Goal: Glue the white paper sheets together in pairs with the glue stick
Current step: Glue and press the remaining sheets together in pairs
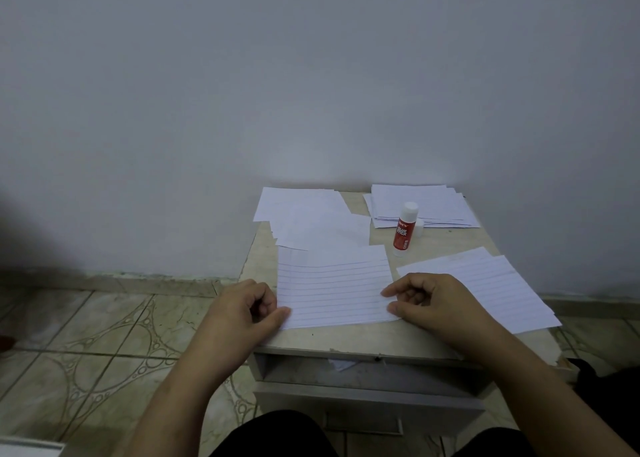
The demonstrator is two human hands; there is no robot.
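Note:
A lined white sheet point(334, 292) lies flat in the middle of the small table point(363, 340). My left hand point(247, 306) pinches its left edge near the front corner. My right hand point(433, 302) pinches its right edge with thumb and curled fingers. A red glue stick point(404, 230) with a white top stands upright behind the sheet, and a small white cap point(419, 227) stands just beside it. Another lined sheet point(491, 290) lies to the right, partly under my right hand.
Loose white sheets point(311, 219) are spread at the back left of the table, overhanging its edge. A neater stack of sheets point(420, 204) sits at the back right against the wall. An open shelf point(363, 375) runs under the tabletop. Tiled floor lies to the left.

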